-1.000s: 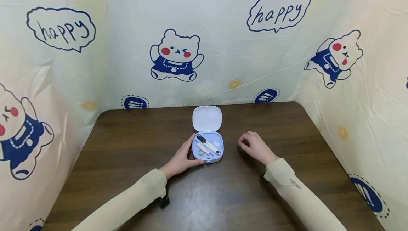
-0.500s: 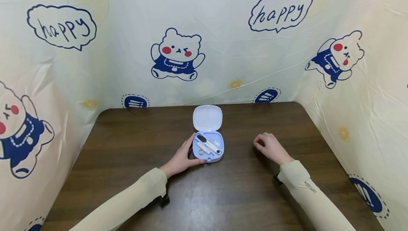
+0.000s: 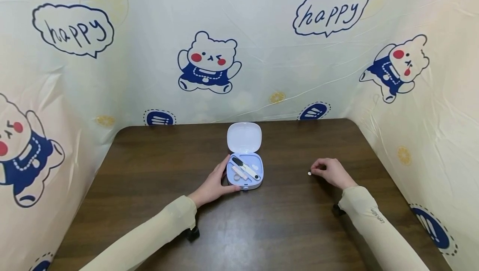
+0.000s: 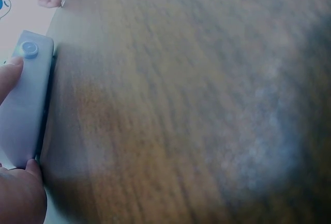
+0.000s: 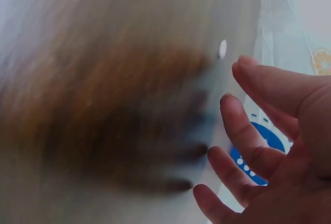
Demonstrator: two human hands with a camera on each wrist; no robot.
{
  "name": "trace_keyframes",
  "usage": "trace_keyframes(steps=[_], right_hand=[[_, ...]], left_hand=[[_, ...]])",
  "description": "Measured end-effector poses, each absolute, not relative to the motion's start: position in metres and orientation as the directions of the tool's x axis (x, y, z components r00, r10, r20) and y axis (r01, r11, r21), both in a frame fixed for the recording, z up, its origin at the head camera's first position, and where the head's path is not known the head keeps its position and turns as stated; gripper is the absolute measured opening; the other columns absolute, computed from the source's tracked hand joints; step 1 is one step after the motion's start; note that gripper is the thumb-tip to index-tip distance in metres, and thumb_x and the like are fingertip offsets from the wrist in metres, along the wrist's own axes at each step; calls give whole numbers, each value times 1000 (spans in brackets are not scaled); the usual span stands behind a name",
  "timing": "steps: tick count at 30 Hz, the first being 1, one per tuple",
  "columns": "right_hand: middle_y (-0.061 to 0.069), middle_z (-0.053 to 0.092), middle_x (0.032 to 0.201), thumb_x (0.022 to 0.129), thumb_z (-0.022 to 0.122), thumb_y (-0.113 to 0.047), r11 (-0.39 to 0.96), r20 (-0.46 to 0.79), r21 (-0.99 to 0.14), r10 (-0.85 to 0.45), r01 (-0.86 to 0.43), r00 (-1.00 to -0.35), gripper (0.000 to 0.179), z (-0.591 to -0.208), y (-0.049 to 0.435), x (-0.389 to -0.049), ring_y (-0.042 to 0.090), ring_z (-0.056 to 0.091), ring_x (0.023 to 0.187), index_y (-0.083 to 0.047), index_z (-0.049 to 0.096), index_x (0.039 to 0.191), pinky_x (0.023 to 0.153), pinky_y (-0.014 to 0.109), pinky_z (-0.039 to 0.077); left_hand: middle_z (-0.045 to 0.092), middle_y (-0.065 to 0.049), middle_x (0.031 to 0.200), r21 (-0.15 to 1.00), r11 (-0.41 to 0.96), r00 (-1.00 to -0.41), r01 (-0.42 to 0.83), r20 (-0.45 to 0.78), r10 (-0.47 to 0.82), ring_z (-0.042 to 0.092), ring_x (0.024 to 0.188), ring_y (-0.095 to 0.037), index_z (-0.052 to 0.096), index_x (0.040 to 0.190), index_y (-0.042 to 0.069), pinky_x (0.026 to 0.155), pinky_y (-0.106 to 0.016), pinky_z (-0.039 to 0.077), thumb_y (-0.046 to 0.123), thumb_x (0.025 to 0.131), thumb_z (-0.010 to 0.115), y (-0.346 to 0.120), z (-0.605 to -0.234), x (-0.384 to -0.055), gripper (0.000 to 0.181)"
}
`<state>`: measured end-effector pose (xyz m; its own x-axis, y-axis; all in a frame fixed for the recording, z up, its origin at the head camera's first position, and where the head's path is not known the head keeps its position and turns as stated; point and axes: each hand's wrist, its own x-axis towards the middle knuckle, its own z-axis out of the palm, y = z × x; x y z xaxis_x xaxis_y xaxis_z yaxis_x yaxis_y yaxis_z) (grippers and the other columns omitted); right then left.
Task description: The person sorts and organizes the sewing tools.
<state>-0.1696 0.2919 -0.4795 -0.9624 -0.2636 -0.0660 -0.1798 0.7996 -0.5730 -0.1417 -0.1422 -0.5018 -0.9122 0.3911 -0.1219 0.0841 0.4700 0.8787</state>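
A small pale blue case point(image 3: 258, 184) stands with its lid up on the brown table. My left hand point(image 3: 212, 186) holds it, thumb at the front near a round button catch point(image 4: 29, 49) and fingers along its left side. In its tray lie a white tool with a black end point(image 3: 245, 168), a pale pink-and-white stick point(image 3: 240, 173) and a small ring point(image 3: 236, 177). To the right, my right hand point(image 3: 333, 173) is low over the table. A tiny white disc-like piece point(image 5: 222, 49) lies just off its thumb and index fingertips; the fingers are loosely bent and grip nothing.
The case's translucent lid point(image 3: 244, 137) leans back near the table's point(image 3: 168, 150) far edge. A printed curtain point(image 3: 149, 55) with bears and "happy" bubbles surrounds the table on the far, left and right sides.
My right hand has moved right, away from the case, and the white piece now shows on the table by its fingertips. The left hand and case have stayed put.
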Motion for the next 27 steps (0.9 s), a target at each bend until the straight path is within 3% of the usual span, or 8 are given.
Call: trace_keyframes(steps=[8, 16, 27], right_hand=[[-7, 68, 81, 94, 79, -22, 845, -57, -503, -240, -179, -969, 7, -487, 292, -172, 32, 55, 98, -20, 75, 88, 90, 59, 42], [-9, 65, 78, 92, 81, -23, 874, -26, -447, -228, -193, -973, 11, -489, 289, -174, 19, 57, 83, -23, 73, 84, 75, 50, 45], [-7, 67, 82, 92, 82, -22, 885, -42, -427, -224, -186, -974, 11, -486, 285, -175, 23, 62, 88, -24, 75, 84, 79, 60, 46]], left_hand=[[18, -15, 172, 881, 465, -913, 87, -116, 390, 25, 157, -29, 10, 169, 12, 124, -47, 30, 36, 86, 88, -143, -503, -143, 116], [18, -13, 172, 872, 482, -912, 84, -128, 390, 25, 156, -26, 9, 169, 14, 124, -44, 30, 36, 86, 88, -143, -501, -142, 116], [19, -14, 172, 875, 476, -912, 91, -118, 393, 26, 156, -29, 10, 169, 13, 124, -47, 30, 38, 86, 87, -143, -503, -143, 116]])
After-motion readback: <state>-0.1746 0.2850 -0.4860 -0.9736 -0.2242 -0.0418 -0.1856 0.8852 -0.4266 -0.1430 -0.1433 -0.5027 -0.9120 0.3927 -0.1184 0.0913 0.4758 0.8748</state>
